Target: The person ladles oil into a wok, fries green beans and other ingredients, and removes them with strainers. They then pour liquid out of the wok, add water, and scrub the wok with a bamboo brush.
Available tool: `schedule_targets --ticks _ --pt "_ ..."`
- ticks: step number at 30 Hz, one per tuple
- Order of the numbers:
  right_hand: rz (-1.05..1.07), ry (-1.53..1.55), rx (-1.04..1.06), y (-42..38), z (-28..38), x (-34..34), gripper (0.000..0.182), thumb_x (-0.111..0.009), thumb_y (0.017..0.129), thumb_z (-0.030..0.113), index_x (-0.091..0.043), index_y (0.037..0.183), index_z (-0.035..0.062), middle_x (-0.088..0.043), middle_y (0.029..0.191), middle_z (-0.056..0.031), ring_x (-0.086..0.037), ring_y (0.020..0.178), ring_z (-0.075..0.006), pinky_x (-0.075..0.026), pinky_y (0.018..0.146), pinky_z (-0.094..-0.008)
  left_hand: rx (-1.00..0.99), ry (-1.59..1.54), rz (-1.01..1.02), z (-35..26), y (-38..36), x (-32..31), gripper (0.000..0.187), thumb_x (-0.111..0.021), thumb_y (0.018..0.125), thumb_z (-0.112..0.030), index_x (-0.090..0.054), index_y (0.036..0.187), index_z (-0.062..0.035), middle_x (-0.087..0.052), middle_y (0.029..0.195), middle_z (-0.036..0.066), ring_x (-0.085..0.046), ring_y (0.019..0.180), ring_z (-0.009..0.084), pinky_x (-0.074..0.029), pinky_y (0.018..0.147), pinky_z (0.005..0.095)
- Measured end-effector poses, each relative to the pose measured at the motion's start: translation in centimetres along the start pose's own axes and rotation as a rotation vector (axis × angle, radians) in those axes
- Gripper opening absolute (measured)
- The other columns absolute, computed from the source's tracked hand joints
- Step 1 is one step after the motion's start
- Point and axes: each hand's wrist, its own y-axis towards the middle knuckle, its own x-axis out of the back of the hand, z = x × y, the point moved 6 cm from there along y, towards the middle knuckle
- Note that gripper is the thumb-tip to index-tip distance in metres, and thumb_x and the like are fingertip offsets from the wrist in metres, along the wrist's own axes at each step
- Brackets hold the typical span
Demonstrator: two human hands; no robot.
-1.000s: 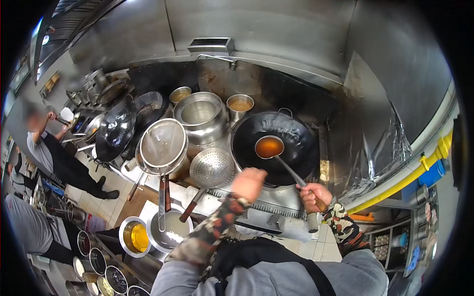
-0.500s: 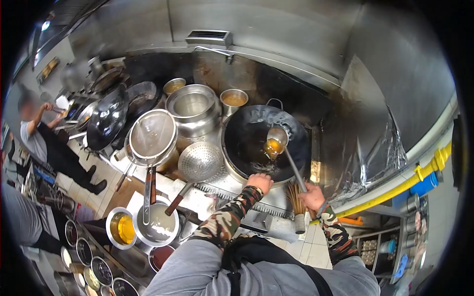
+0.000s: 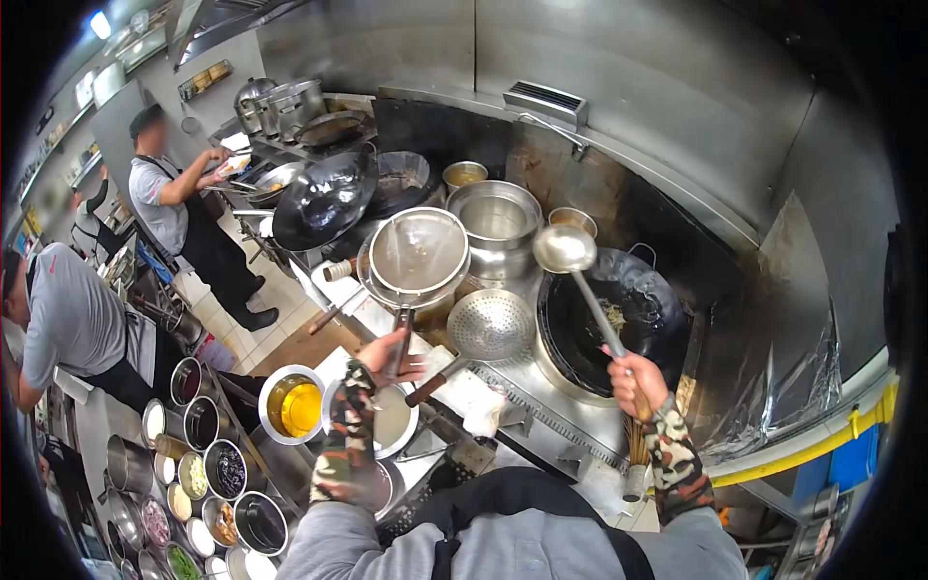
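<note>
My right hand (image 3: 638, 383) is wrapped round the handle of a ladle (image 3: 565, 249). Its bowl hangs over the left rim of a black wok (image 3: 570, 333), beside the steel pot. Inside the wok, a small pale yellowish mass (image 3: 615, 311) lies in dark, shiny liquid. On the left, my left hand (image 3: 387, 358) has its fingers apart at the handle of a round mesh strainer (image 3: 419, 249), overlapping it in this view. Between the strainer and the wok rests a perforated skimmer (image 3: 490, 325) with a wooden handle.
A steel pot (image 3: 495, 215) and smaller pots stand behind the skimmer. A bowl of yellow liquid (image 3: 293, 406) sits left of my left hand, near several ingredient containers (image 3: 226, 470). A bamboo brush (image 3: 635, 464) is below my right hand. Co-workers (image 3: 179, 198) stand at left.
My left hand has moved from the wok's front edge left to the strainer handle. The ladle has lifted out of the wok toward its left rim, and the view has turned left.
</note>
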Motion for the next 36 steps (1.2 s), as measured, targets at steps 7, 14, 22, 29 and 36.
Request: schedule_targets --ticks 7,14,22,29,36 --pt "0.006 -0.555 0.084 9.7 -3.2 -8.5 0.003 -0.052 0.085 0.005 -0.053 0.083 0.0028 -0.047 0.06 -0.0013 -0.042 0.04 -0.0088 -0.035 0.034 -0.0243 -0.222 -0.162 0.176 -0.9 2.7 1.8 0.016 -0.049 0.09 -0.013 -0.049 0.076 -0.0056 -0.051 0.065 0.001 -0.048 0.053 0.011 -0.044 0.051 0.0264" --pt "-0.037 -1.21 0.165 16.5 -4.4 -14.2 0.005 -0.055 0.076 0.005 -0.054 0.078 0.0 -0.051 0.055 -0.005 -0.048 0.039 -0.0139 -0.039 0.034 -0.0297 -0.534 0.059 -0.034 -6.2 -3.7 3.5 0.006 -0.054 0.084 -0.006 -0.049 0.082 -0.0026 -0.053 0.064 0.005 -0.05 0.05 0.0136 -0.045 0.045 0.029" --pt "0.02 -0.95 -0.32 22.2 -8.6 -14.8 0.011 -0.053 0.081 0.008 -0.053 0.074 0.0 -0.049 0.055 -0.0018 -0.046 0.04 -0.0096 -0.04 0.035 -0.0263 -0.522 0.082 -0.007 -5.1 -3.9 3.2 0.015 -0.057 0.083 -0.004 -0.045 0.092 -0.001 -0.053 0.066 0.006 -0.05 0.048 0.0146 -0.045 0.042 0.0295" --pt "0.239 -0.038 -0.634 20.7 -9.6 -14.5 0.018 -0.047 0.09 0.011 -0.044 0.101 -0.0025 -0.045 0.066 0.0021 -0.041 0.044 -0.0027 -0.036 0.034 -0.0177 -0.513 0.123 0.003 -4.6 -4.2 3.3 0.014 -0.058 0.083 -0.005 -0.047 0.091 -0.0004 -0.053 0.067 0.006 -0.051 0.048 0.0146 -0.046 0.042 0.0291" --pt "0.295 0.076 -0.568 16.0 -7.4 -14.3 0.017 -0.049 0.088 0.007 -0.042 0.099 -0.0036 -0.043 0.066 0.0015 -0.041 0.045 -0.0018 -0.034 0.035 -0.0163 -0.569 0.161 -0.061 -5.1 -4.3 2.7 0.013 -0.057 0.087 -0.012 -0.049 0.089 -0.0024 -0.053 0.068 0.004 -0.05 0.05 0.0125 -0.046 0.044 0.0278"
